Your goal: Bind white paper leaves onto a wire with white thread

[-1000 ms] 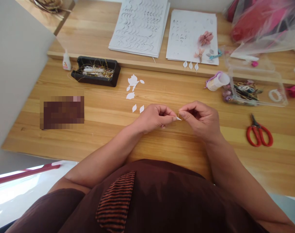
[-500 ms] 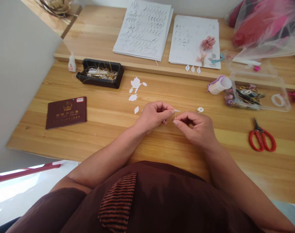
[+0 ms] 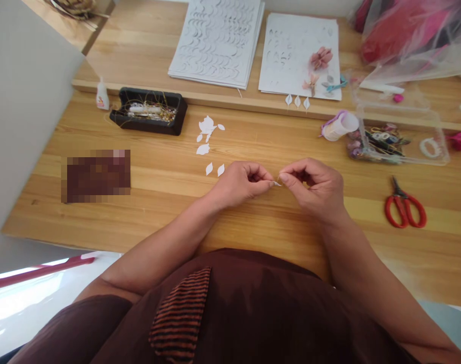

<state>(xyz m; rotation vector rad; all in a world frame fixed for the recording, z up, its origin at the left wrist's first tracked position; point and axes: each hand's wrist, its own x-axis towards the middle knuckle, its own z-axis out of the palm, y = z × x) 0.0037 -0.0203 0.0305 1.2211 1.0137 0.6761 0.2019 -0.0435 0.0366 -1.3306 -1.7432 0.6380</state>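
Between the thumb and index finger of my left hand (image 3: 240,184) is the tip of a white leaf-shaped cutout (image 3: 277,183), seen nearly edge-on. My right hand (image 3: 319,186) pinches a fine pale thread (image 3: 278,178) close above that cutout. The fingertips of both hands are only a small gap apart, over the wooden table. Left of my left hand lie two loose white leaf cutouts (image 3: 209,169), with a cluster of more white cutouts (image 3: 206,125) farther back. Three leaf pieces with thin stems (image 3: 297,102) hang at the shelf edge.
Red-handled scissors (image 3: 405,210) lie at right. A clear plastic box (image 3: 439,162) of supplies and a white-and-purple roll (image 3: 340,126) stand behind. At left are a black tray (image 3: 173,126), a glue bottle (image 3: 102,96) and a blurred-out dark booklet (image 3: 97,177). Paper stacks (image 3: 215,45) rest on the raised shelf.
My right hand has risen, bringing the thread from below the leaf cutout to above it. A small white spool beyond it is now hidden. A second loose cutout shows beside my left hand.
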